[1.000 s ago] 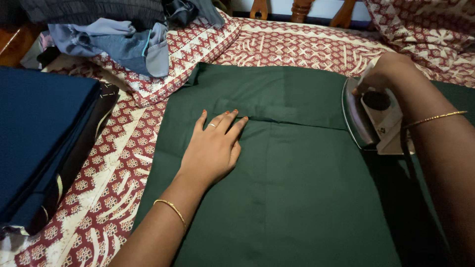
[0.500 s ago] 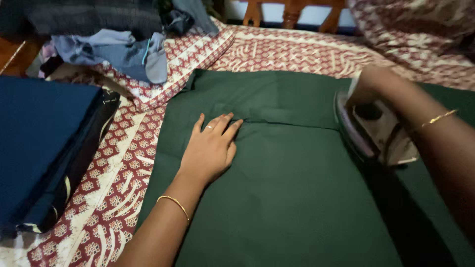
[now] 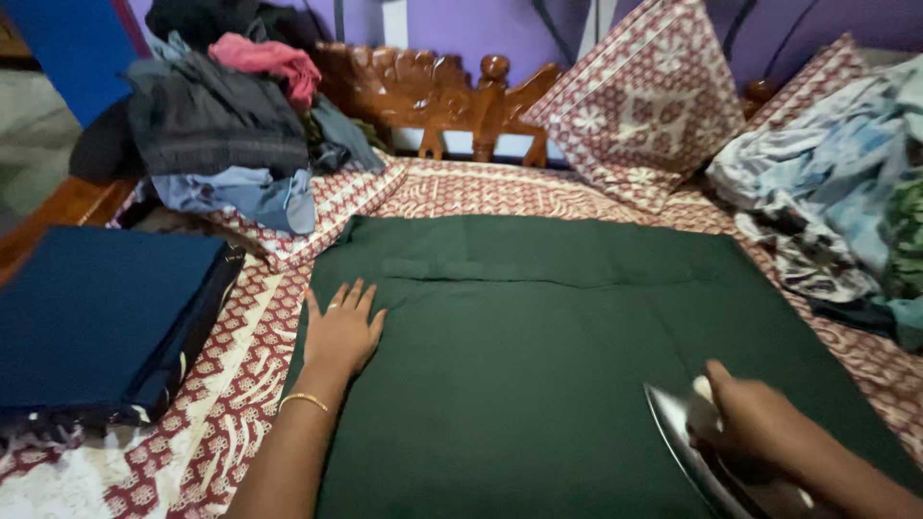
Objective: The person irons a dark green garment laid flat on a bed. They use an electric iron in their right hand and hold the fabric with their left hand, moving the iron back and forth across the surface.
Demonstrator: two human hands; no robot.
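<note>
Bed sheet (image 3: 461, 192): red-and-cream block print, matte cotton, covers the whole work surface; carved wooden headboard (image 3: 433, 91) is seen at 12 o'clock.

Green cloth (image 3: 577, 356): large dark rectangle, smooth plain weave, spread flat at frame centre. Long axis runs 9 to 3 o'clock. A folded band with a faint crease is seen along its far edge at 12 o'clock.

Folded navy fabric (image 3: 96, 317): flat stack at 9 o'clock, well apart from the green cloth. Loose clothes pile (image 3: 221, 144) is heaped at 10 o'clock; crumpled blue-patterned laundry (image 3: 827, 202) at 2 o'clock; a printed pillow (image 3: 644, 106) is propped at 1 o'clock.

Iron (image 3: 702, 461): shiny metal soleplate, pointed nose aimed roughly at 11 o'clock, sits on the cloth's near-right part at 5 o'clock. Blurred; detail cannot be resolved.

Right hand (image 3: 760, 423): fingers are wrapped closed around the iron's handle. Unpressed cloth lies from it toward 10–12 o'clock; this hand is nearer the near edge.

Left hand (image 3: 341, 332): fingers are spread open, palm is pressed flat on the cloth near its left edge at 9 o'clock, fingertips pointed at 12. Nothing is gripped. It is nearer the far crease than the iron is.
</note>
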